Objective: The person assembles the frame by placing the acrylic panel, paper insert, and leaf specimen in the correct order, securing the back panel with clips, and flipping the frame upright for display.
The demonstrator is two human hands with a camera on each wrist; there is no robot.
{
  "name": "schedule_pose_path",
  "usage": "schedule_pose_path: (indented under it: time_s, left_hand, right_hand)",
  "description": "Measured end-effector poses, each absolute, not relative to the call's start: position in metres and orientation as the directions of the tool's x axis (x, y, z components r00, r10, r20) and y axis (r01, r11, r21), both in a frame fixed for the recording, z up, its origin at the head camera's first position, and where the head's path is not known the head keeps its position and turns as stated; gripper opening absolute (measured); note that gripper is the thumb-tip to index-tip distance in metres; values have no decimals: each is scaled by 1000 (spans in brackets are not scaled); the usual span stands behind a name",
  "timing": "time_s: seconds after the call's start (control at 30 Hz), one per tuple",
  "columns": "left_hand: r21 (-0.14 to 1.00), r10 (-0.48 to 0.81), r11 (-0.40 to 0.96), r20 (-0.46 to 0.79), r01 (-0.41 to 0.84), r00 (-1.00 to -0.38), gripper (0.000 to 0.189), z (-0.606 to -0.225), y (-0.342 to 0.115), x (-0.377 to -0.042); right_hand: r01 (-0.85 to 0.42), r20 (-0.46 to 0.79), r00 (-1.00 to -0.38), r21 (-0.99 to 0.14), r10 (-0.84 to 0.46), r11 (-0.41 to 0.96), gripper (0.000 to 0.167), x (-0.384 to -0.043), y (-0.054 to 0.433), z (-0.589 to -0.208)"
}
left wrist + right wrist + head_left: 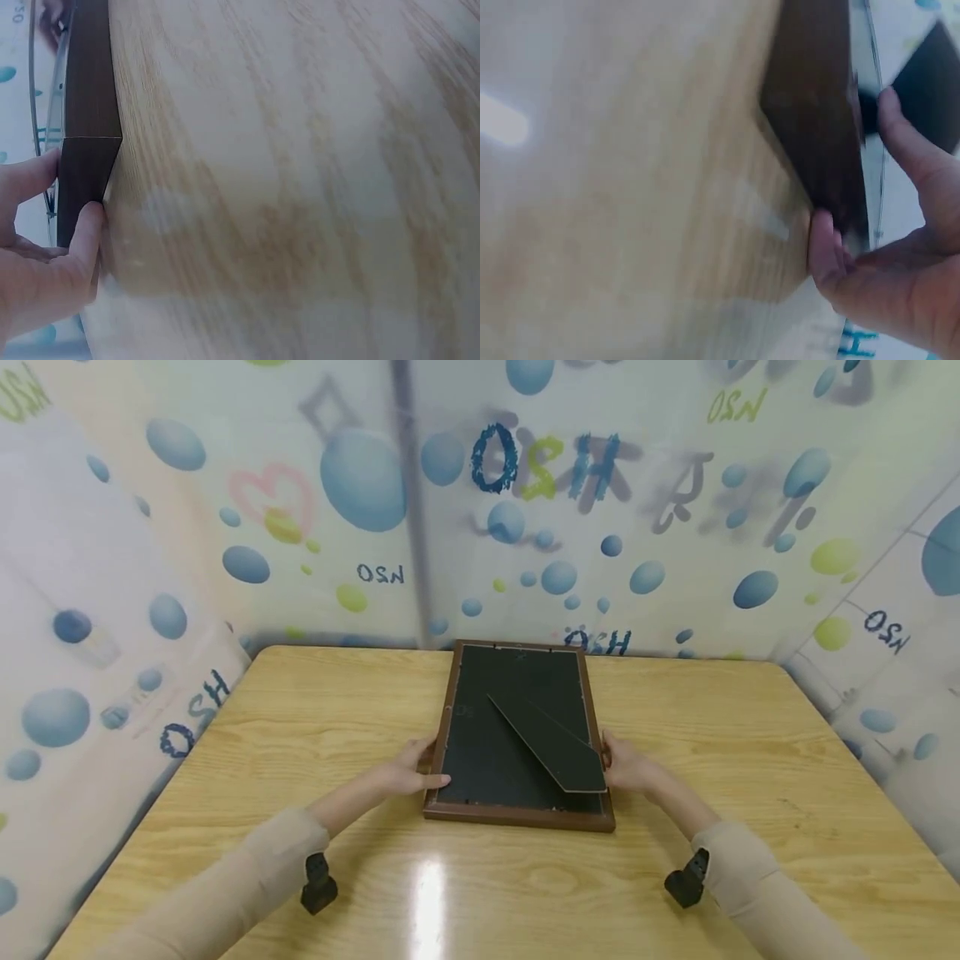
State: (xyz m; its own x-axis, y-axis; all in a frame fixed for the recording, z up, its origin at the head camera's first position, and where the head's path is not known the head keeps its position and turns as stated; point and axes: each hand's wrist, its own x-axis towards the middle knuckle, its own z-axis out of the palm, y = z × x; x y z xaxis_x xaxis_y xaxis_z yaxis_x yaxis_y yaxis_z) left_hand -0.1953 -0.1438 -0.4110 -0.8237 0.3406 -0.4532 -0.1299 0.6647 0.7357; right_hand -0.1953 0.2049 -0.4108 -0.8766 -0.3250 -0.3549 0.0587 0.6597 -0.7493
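A picture frame (480, 752) with a brown rim lies back side up, its black backing board showing in the head view. From the board a black easel stand (558, 752) juts out toward the lower right corner. My left hand (411, 770) grips the left rim, thumb over the back and fingers at the side; the left wrist view shows the fingertips (91, 214) against the rim's outer side. At the right rim my right hand (628, 767) holds the frame, its thumb (900, 124) close to the stand in the right wrist view. The frame's front is hidden.
Under the frame is a wood-grain table (337, 702), with a bright glare patch near its front. A white curtain (555, 527) printed with blue and green bubbles hangs behind the table's far edge and along both sides. Each forearm wears a black wrist camera (318, 885).
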Motion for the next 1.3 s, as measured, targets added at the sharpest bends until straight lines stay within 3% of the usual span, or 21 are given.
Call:
schedule_pose_path:
  time_s: [0.17,0.27,0.67,1.3]
  left_hand:
    - [782,364,610,-415,-123,-834,83,-410,-145,-199]
    - [786,363,607,-403,-114,-840,83,-409,-145,-200]
    - [795,354,592,-407,-135,-842,83,-415,-144,-199]
    - [828,396,545,-394,-132,-830,84,-416,-148,-199]
  right_hand:
    - [33,-341,-896,-690,-285,723,126,-180,193,-407]
    - [65,-382,-884,-669,-268,740,135,-174,190,-405]
    - [122,-411,-890,-632,-198,765,135,-165,183,-406]
    - [2,-295,-929,-605,-222,797,127,-165,179,-406]
